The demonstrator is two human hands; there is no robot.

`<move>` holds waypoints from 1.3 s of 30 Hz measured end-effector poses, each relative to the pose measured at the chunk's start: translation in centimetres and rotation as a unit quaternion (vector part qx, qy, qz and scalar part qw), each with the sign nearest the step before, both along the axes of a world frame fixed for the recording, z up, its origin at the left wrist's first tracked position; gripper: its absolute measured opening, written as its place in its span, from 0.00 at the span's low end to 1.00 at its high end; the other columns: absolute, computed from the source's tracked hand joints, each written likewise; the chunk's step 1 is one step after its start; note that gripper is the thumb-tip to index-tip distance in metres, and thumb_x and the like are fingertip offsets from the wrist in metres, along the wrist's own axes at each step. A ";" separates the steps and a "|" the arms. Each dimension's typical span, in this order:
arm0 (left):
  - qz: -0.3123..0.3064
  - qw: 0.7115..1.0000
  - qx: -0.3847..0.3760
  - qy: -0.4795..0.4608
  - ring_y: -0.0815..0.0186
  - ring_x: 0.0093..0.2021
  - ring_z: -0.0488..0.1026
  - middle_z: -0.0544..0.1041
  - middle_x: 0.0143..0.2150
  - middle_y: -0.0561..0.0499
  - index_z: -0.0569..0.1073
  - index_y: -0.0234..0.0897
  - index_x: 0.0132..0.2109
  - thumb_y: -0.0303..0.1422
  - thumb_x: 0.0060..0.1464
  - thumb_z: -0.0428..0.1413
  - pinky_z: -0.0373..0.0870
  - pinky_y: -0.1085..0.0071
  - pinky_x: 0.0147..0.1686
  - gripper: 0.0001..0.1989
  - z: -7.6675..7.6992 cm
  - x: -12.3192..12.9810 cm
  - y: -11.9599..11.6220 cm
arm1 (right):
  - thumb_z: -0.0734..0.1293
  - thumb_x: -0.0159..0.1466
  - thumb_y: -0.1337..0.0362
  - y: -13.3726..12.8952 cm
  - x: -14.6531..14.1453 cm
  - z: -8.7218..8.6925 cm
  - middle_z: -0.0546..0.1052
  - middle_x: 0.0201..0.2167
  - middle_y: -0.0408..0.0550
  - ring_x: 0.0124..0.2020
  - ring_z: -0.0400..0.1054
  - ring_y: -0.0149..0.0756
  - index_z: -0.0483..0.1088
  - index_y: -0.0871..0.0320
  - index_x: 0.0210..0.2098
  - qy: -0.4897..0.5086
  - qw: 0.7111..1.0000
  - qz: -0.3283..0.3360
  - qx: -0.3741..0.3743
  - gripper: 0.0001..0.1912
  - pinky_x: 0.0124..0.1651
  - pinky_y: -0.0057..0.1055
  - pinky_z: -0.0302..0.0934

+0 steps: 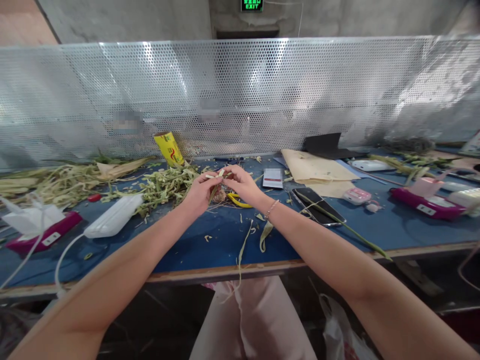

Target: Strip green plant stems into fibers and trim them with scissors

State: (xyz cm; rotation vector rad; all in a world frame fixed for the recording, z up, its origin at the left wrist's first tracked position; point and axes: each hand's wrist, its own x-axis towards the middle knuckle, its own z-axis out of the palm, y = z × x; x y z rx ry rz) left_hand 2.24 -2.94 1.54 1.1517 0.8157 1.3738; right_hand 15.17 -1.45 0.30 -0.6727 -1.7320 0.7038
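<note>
Head camera shows me the left hand (201,192) and right hand (243,186) together, pinching a pale green strip (221,173) over the blue table (191,245), beside leafy clippings (165,185).

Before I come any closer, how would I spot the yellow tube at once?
Find the perforated metal screen along the back of the blue table. Just in front of it, left of the left hand, is a pile of green scraps, and the tube rises at the pile's back edge. Its bright yellow side with red markings stands out from the dull greens around it.

Dark phone (321,213) on blue tabletop (195,247)
</note>
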 end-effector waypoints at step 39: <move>-0.019 1.000 0.007 0.020 0.74 0.16 0.61 0.64 0.17 0.57 0.65 0.34 0.24 0.26 0.41 0.54 0.58 0.76 0.16 0.04 0.0 0.0 -0.2 | 0.63 0.57 0.70 0.6 1.5 0.7 0.73 0.27 0.44 0.32 0.66 0.29 0.71 0.59 0.28 -0.132 0.969 -0.085 0.190 0.06 0.37 0.27 0.59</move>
